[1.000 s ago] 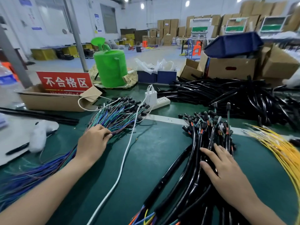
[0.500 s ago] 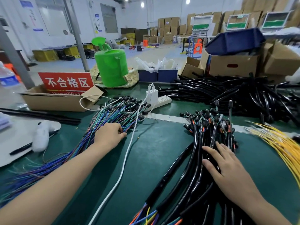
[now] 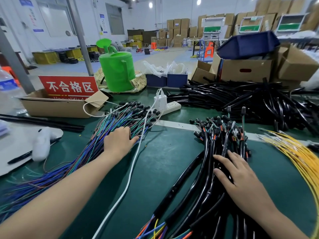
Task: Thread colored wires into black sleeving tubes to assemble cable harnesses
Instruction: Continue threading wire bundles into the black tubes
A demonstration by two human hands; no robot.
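We count four heaps on the green mat (image 3: 164, 163): coloured wires (image 3: 120, 118) left, sleeved harnesses (image 3: 208, 152) centre, yellow wires (image 3: 296, 152) right, bare black tubes (image 3: 241, 97) beyond. Our left hand (image 3: 118, 144) reaches forward, fingers bent into the coloured wires, grip unclear. Our right hand (image 3: 241, 180) lies flat, fingers spread, on the harnesses.

Your left hand (image 3: 119, 143): fingertips buried in colored wires (image 3: 120, 121), grip unreadable. Sleeved bundle (image 3: 207, 169) cut by bottom edge. Yellow wires (image 3: 296, 152) blurred, run off right edge. Red sign (image 3: 69, 87): text line 2 half hidden behind box (image 3: 57, 107) rim. Bottle (image 3: 6, 87) blurred, cut by left edge.
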